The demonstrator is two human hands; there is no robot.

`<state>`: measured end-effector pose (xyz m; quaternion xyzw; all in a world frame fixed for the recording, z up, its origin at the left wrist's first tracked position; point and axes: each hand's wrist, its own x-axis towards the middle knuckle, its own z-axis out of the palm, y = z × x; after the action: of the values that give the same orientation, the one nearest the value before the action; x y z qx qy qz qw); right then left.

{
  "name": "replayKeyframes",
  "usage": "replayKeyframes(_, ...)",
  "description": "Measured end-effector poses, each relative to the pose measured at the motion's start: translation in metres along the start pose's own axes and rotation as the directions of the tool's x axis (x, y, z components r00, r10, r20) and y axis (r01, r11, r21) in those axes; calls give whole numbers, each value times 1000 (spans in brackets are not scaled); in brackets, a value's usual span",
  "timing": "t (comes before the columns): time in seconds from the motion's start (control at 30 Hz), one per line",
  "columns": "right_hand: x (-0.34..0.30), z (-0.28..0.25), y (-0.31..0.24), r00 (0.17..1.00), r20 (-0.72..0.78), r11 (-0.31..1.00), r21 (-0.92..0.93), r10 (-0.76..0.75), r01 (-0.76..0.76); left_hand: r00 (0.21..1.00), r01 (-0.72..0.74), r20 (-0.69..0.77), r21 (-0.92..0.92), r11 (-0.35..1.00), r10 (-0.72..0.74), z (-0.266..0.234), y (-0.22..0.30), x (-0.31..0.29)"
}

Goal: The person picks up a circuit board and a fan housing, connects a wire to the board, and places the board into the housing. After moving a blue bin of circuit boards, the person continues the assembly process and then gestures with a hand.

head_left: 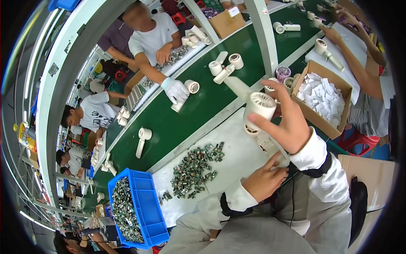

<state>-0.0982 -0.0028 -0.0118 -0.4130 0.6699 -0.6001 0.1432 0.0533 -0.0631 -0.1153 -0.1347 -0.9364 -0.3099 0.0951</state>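
My right hand (292, 122) grips a white handheld fan (262, 104) by its round, ribbed head, thumb in front and fingers behind. Its handle points up and to the left over the green belt. Just below it a second white handheld fan (267, 143) lies over the white work surface, its handle uncovered and small inner parts showing. My left hand (265, 181) is closed at the lower end of that handle, its fingertips partly hidden. To the left, a pile of small green circuit boards (194, 171) is spread on the white work surface (226, 175).
A blue bin (146, 207) full of circuit boards stands left. Right is a cardboard box (344, 91) of white pieces. Across the green conveyor belt (169, 135) lie several fan parts; a co-worker's gloved hand (175, 89) touches one. A metal post (263, 38) rises ahead.
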Motion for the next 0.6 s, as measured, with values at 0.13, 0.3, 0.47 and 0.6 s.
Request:
replayKeyframes(0.13, -2, 1, 2, 1000, 20, 1000, -30, 4, -3, 1000, 23, -17, -99, 995, -25, 3, -4, 1)
replayKeyframes(0.3, -6, 4, 9, 998, 10, 995, 81, -60, 59, 983, -134, -122, 47, 990, 139, -37, 25, -3)
replayKeyframes(0.47, 0, 6, 15, 997, 63, 903, 424, 48, -70, 974, -90, -202, 74, 993, 104, -109, 61, -24)
replayKeyframes(0.6, 3, 0, 10, 855, 397, 795, 370, 333, -481, 942, 50, -336, 150, 987, 4, -128, 71, -46)
